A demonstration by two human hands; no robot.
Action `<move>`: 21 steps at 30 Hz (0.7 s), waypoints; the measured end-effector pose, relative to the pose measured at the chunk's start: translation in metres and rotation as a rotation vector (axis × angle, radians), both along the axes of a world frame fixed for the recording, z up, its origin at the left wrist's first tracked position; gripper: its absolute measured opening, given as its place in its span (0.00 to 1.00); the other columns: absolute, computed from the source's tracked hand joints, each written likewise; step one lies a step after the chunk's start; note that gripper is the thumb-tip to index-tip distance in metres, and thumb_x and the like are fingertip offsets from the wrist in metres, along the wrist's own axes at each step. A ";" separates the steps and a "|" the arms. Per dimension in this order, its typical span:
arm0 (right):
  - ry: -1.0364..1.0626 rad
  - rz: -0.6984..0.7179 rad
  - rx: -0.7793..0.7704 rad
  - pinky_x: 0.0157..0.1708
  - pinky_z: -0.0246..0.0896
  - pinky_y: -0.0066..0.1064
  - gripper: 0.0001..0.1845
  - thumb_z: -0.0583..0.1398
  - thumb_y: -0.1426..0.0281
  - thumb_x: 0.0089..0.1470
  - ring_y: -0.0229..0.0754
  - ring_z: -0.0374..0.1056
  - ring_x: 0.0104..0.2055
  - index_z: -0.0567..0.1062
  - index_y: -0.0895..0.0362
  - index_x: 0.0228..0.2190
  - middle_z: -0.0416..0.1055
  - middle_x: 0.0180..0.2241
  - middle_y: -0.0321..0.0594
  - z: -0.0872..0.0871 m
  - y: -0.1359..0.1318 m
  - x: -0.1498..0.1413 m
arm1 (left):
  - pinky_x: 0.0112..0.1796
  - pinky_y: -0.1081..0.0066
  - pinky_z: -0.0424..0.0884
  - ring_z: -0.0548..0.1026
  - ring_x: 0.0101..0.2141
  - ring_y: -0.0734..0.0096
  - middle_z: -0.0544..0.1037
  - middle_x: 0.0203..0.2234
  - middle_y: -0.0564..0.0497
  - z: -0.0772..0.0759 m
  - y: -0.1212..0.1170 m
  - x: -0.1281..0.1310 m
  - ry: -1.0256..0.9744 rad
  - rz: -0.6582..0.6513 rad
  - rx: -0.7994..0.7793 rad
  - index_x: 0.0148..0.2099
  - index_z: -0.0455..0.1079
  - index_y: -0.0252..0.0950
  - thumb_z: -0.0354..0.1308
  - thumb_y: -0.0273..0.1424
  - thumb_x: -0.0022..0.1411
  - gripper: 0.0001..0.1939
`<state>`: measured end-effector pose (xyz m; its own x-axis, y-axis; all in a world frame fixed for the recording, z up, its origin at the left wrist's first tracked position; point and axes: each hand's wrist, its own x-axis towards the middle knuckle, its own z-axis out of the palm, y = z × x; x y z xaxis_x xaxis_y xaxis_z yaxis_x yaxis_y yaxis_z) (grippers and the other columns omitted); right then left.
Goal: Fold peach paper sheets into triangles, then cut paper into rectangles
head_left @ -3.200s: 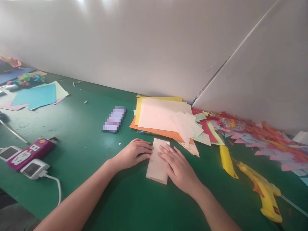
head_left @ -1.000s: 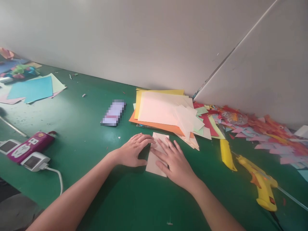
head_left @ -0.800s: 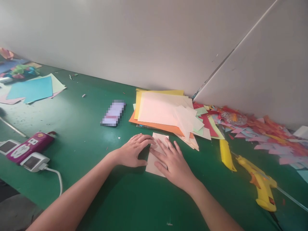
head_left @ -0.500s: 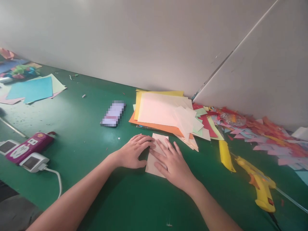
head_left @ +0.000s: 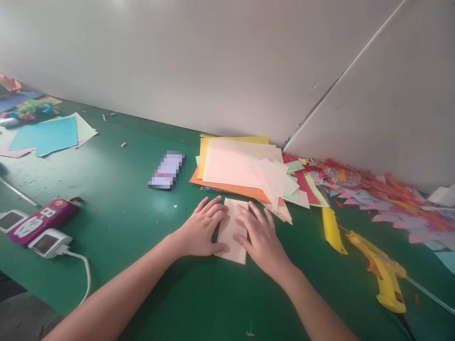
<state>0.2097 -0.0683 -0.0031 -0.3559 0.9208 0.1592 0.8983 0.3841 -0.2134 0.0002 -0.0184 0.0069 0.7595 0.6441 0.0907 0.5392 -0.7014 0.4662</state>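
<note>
A pale pink piece of paper [head_left: 232,237], apparently folded, lies flat on the green table in front of me. My left hand [head_left: 202,229] rests at its left edge, fingers spread, with the thumb and fingertips touching the paper. On the other side, my right hand [head_left: 261,237] is also open, its fingertips and thumb on the right part of the paper. Just beyond the hands lies a stack of coloured paper [head_left: 234,161], with pale pink sheets on top and yellow and orange ones beneath.
A blurred-out phone [head_left: 167,170] lies left of the stack. At the right are a yellow cutter [head_left: 332,229], a yellow glue gun [head_left: 382,272] and a heap of paper scraps [head_left: 391,199]. A purple power strip [head_left: 44,220] with white chargers and blue paper [head_left: 50,135] are at the left.
My right hand has slid right, from across the paper to its right edge, uncovering its middle. My left thumb has moved onto the paper's lower left edge.
</note>
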 end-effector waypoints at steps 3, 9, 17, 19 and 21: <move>-0.007 -0.149 0.097 0.50 0.51 0.47 0.12 0.53 0.61 0.59 0.54 0.56 0.55 0.69 0.53 0.39 0.65 0.51 0.44 0.000 0.008 0.006 | 0.61 0.48 0.40 0.48 0.62 0.49 0.65 0.54 0.44 0.001 0.000 0.001 0.009 -0.003 -0.007 0.52 0.59 0.38 0.61 0.48 0.50 0.32; -0.200 -0.295 0.245 0.34 0.51 0.36 0.10 0.57 0.61 0.56 0.46 0.58 0.34 0.68 0.55 0.31 0.64 0.32 0.43 0.002 0.023 0.006 | 0.61 0.48 0.39 0.48 0.63 0.49 0.65 0.54 0.45 0.002 0.000 0.001 0.012 0.006 -0.018 0.52 0.59 0.38 0.60 0.47 0.51 0.30; -0.337 -0.404 0.337 0.32 0.45 0.35 0.12 0.61 0.60 0.53 0.46 0.56 0.34 0.68 0.55 0.29 0.63 0.31 0.42 0.005 0.048 0.009 | 0.61 0.48 0.37 0.47 0.63 0.51 0.64 0.55 0.45 0.004 -0.001 0.001 0.027 0.011 -0.032 0.53 0.59 0.38 0.59 0.48 0.52 0.30; -0.330 -0.410 0.341 0.31 0.44 0.34 0.12 0.61 0.60 0.52 0.46 0.56 0.34 0.68 0.55 0.28 0.63 0.31 0.42 0.005 0.050 0.010 | 0.61 0.48 0.37 0.47 0.63 0.50 0.64 0.55 0.45 0.004 -0.001 0.001 0.024 0.015 -0.032 0.53 0.59 0.38 0.59 0.48 0.52 0.31; -0.322 -0.400 0.345 0.31 0.44 0.34 0.12 0.61 0.60 0.52 0.46 0.56 0.34 0.68 0.55 0.28 0.62 0.31 0.42 0.005 0.048 0.010 | 0.61 0.48 0.38 0.48 0.63 0.50 0.64 0.55 0.45 0.004 -0.001 0.001 0.023 0.017 -0.031 0.52 0.59 0.38 0.59 0.48 0.52 0.30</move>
<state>0.2199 -0.0202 0.0021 -0.0733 0.9073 0.4140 0.9856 0.0025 0.1691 0.0011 -0.0192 0.0106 0.7498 0.6595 0.0532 0.5621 -0.6774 0.4746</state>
